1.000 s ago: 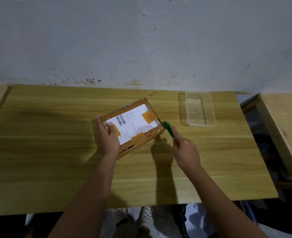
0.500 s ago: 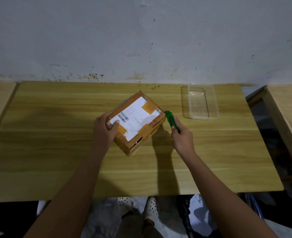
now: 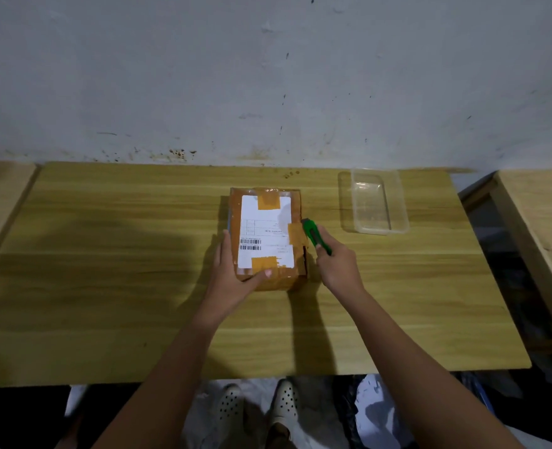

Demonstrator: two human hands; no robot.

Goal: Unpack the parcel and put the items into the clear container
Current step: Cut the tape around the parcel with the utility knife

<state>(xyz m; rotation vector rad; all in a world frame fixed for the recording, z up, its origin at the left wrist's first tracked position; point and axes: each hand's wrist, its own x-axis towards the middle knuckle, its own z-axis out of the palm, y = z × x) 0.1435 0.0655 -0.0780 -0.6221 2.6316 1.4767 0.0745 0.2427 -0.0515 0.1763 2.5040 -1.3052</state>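
The parcel [image 3: 265, 234] is a brown cardboard box, still taped shut; it lies flat on the wooden table [image 3: 106, 254], its short end facing the wall; a white label [image 3: 265, 228] with a barcode sits on top, with bits of brown tape over three edges; the left hand [image 3: 232, 277] holds its near left corner; the clear container [image 3: 370, 205] is a plastic tub, open on top, upright and empty, right of the parcel, not touching it.
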